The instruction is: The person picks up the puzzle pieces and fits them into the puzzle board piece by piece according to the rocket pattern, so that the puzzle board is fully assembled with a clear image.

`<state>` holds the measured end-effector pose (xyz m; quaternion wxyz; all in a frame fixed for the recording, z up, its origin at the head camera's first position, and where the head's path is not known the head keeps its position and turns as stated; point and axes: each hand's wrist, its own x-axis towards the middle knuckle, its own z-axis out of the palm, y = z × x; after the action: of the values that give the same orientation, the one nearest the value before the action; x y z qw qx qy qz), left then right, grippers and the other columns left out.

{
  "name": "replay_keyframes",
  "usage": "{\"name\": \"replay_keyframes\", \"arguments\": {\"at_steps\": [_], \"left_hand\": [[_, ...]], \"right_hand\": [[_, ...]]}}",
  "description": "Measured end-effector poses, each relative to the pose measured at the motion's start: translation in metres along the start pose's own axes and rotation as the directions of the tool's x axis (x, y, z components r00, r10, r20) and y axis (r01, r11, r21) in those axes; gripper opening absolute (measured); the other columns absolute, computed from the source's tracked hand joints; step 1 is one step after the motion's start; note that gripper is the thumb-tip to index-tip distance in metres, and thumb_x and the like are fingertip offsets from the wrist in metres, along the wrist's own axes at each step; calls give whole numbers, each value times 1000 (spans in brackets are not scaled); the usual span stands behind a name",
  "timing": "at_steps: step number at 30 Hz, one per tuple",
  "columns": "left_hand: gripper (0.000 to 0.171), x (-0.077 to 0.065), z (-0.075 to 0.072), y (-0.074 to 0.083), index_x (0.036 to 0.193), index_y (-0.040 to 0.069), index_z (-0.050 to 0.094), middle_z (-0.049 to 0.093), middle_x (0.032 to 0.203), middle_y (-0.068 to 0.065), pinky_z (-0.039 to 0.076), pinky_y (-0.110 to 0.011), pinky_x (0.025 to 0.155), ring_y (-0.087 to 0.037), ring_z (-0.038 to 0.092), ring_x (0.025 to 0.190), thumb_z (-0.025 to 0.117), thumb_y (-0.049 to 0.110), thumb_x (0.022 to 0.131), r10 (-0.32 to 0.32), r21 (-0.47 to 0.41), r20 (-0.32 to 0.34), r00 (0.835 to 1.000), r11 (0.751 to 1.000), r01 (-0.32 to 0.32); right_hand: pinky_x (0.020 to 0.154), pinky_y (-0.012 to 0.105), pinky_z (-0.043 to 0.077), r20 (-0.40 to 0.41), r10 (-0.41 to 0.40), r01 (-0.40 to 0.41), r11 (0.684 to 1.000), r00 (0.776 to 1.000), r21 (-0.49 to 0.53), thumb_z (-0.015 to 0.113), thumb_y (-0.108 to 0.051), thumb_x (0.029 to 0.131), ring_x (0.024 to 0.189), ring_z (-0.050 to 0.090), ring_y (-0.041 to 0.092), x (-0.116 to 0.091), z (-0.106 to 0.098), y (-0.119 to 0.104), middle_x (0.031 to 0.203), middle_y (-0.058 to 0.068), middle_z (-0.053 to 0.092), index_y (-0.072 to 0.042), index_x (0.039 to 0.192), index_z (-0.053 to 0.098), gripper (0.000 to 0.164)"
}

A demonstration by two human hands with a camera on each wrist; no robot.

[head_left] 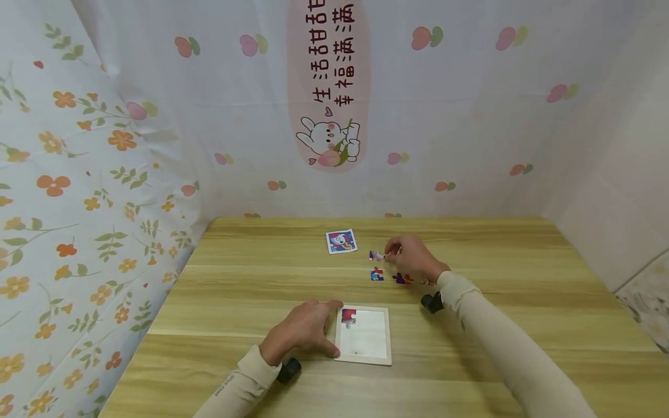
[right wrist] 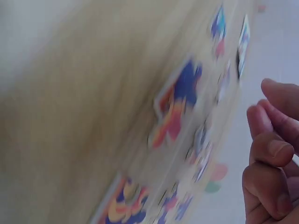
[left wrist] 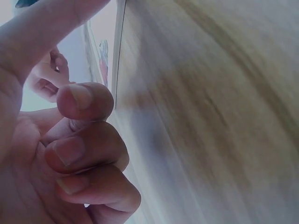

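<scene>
Beige sleeves (head_left: 502,342) come in nearest. Left hand (head_left: 305,326) has thumb & index spread wide, tips at near & far left corners of a pale puzzle frame (head_left: 388,337), other fingers curled. Frame's flat on the wood table (head_left: 251,313), w/ one red-purple pc (head_left: 348,316) in its far left corner. Right hand (head_left: 413,255), farther right, has thumb & index tips close together by a purple-white pc (head_left: 375,255); can't tell if it's pinching anything. Blue-red pc (head_left: 376,274) lies just nearer, dark purple-orange pc (head_left: 401,278) to its right. Pic card (head_left: 342,241) sits far left of those pcs.
</scene>
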<state>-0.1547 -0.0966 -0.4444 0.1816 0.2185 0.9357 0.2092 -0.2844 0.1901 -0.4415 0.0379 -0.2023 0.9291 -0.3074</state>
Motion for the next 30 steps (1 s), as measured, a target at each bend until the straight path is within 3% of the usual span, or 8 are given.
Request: {"name": "replay_keyframes", "arguments": {"at_steps": [4, 10, 14, 17, 30], "left_hand": [[93, 0, 0, 0, 142, 15, 55, 48, 66, 5, 31, -24, 53, -11, 43, 60, 96, 38, 62, 3, 3, -7, 1000, 1000, -3], [92, 1, 0, 0, 142, 15, 55, 48, 64, 5, 30, -24, 51, -11, 43, 57, 95, 38, 63, -11, -5, 8, 1000, 1000, 11], [91, 0, 0, 1, 142, 16, 55, 48, 65, 4, 30, -24, 51, -12, 43, 57, 95, 38, 64, -24, -11, 14, 1000, 1000, 24], [92, 0, 0, 2, 143, 16, 55, 49, 66, 4, 31, -24, 52, -12, 43, 59, 95, 39, 64, -26, -9, 17, 1000, 1000, 26], [91, 0, 1, 0, 142, 15, 55, 48, 63, 5, 29, -24, 50, -11, 42, 54, 95, 40, 64, -15, -7, 8, 1000, 1000, 15]], "right_hand": [[75, 39, 53, -24, 66, -68, 996, 997, -58, 67, -13, 94, 84, 63, 22, 9, -7, 15, 99, 15, 70, 1, 109, 70, 21], [69, 39, 52, -35, 124, -128, 976, 992, -173, 61, -7, 90, 66, 57, 23, 22, -11, 32, 103, 23, 74, 8, 119, 68, 33], [82, 48, 55, -48, 127, -135, 957, 991, -257, 60, -5, 89, 89, 65, 36, 26, -9, 37, 109, 25, 72, 8, 115, 70, 31], [90, 53, 52, -60, 130, -142, 940, 990, -311, 62, -7, 89, 106, 62, 40, 28, -7, 38, 111, 26, 70, 7, 111, 72, 28], [80, 48, 52, -101, 203, -222, 944, 974, -242, 67, -4, 83, 95, 58, 33, 32, -6, 34, 109, 23, 63, 4, 110, 65, 28]]}}
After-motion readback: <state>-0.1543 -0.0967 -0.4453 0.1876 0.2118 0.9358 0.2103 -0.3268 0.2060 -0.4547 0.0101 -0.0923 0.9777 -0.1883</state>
